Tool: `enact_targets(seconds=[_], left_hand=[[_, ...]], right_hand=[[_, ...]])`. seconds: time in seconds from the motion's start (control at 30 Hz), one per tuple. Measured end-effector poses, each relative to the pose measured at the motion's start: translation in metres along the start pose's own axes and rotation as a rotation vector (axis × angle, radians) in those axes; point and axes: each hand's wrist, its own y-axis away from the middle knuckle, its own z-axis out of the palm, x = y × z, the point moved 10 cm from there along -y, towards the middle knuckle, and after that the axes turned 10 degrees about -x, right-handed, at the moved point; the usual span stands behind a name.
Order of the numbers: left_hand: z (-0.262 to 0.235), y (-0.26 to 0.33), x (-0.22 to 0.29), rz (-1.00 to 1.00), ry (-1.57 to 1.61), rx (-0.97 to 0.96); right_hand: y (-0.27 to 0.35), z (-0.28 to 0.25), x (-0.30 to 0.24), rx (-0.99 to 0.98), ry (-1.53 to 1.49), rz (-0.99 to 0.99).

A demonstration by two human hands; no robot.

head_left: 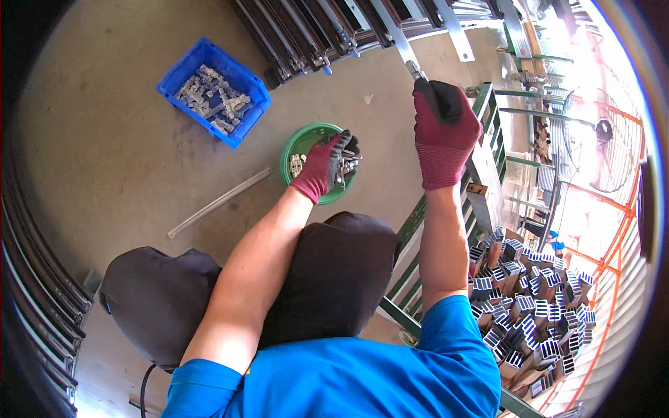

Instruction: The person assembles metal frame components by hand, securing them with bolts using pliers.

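Left hand: the left hand (327, 164), in a dark red knit glove with black fingertips, reaches down into the green bowl (301, 143) and is closed around a bunch of small metal fittings (348, 166).
Green bowl: a round plastic bowl on the concrete floor (104, 153), just ahead of the person's knees; a few more loose metal fittings lie inside it beside the hand.
Right hand: the right hand (442, 132), gloved the same way, is raised and clenched in a fist around a small metal tool or part (416, 71) whose tip pokes out above the fingers; what it is exactly cannot be told.
Metal strip: a long flat metal strip (394, 35) runs up and away from that tip, touching or almost touching it.
Blue bin: a rectangular blue plastic bin (212, 90) of pale grey fittings sits on the floor, up and left of the bowl, apart from it.
Pale strip: a thin pale strip (219, 202) lies on the floor, left of the forearm.
Profiles: dark framed profiles (300, 35) lean along the top; a stack of cut profile ends (536, 306) lies at lower right.
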Motion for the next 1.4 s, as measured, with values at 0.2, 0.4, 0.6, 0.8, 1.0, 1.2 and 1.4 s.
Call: enact_targets(seconds=[0.2, 0.4, 0.6, 0.8, 1.0, 1.2, 1.4], left_hand=[[0.004, -0.003, -0.003, 0.017, -0.052, -0.021], [0.001, -0.009, -0.006, 0.010, -0.010, -0.016], [0.004, -0.017, 0.000, 0.029, -0.022, -0.057], [0.015, -0.014, 0.006, 0.034, -0.035, -0.099], [0.015, -0.009, 0.024, 0.243, -0.442, -0.234], [0.032, 0.007, 0.033, 0.507, -0.955, -0.215], [0.065, 0.014, 0.054, 0.815, -0.910, -0.319]], right_hand=[[-0.034, 0.032, -0.010, 0.039, -0.236, 0.002], [-0.044, 0.042, -0.007, 0.088, -0.367, 0.007], [-0.034, 0.036, -0.011, 0.071, -0.416, -0.071], [0.044, 0.066, 0.070, -0.281, 0.120, 0.036], [0.108, 0.118, 0.133, -0.668, -0.156, 0.607], [0.111, 0.104, 0.132, -0.662, -0.122, 0.562], [0.095, 0.074, 0.099, -0.365, -0.042, 0.354]])
